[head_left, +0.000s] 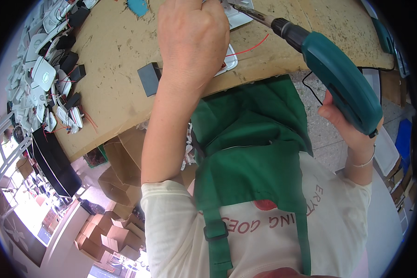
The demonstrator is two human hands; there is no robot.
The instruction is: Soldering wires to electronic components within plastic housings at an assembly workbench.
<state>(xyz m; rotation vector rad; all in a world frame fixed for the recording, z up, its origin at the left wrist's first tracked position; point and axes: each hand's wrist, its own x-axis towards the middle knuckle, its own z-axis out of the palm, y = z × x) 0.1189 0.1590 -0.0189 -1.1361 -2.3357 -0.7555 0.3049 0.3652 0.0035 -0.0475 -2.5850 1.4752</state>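
My right hand (352, 125) grips the handle of a teal electric screwdriver (338, 78), its metal bit pointing up-left to a white plastic part (238, 17) at the top edge. My left hand (192, 39) is closed and presses down on a white plastic housing (229, 62) with red wires (250, 48) on the brown workbench (116, 51). The hand hides most of that housing. A small black block (149, 78) lies just left of my left wrist.
A heap of white housings with red wires and black blocks (51, 74) lines the bench's left side. Cardboard boxes (111, 231) stand on the floor below left. I wear a green apron (255, 153) over a white shirt. A black cable (310, 90) hangs off the bench.
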